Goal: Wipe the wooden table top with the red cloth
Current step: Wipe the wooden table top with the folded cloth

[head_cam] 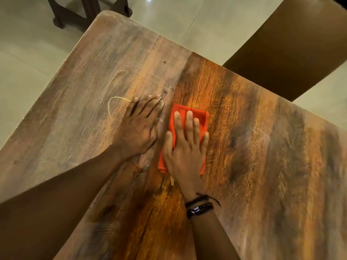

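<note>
**Forearms from the near side: holdings of the wooden table top [262,166]**

Item 1. Right hand [185,149], dark bracelets [200,207] at the wrist: laid flat on the red cloth [195,113], fingers straight and spread, nothing gripped.
Item 2. Left hand [139,126]: pressed flat on bare wood just beside the cloth, fingers straight.
Item 3. Red cloth: a folded pad near the table's middle. It is judged soft, light and easily bunched, and best driven by palm pressure.
Containers: none seen.
</note>
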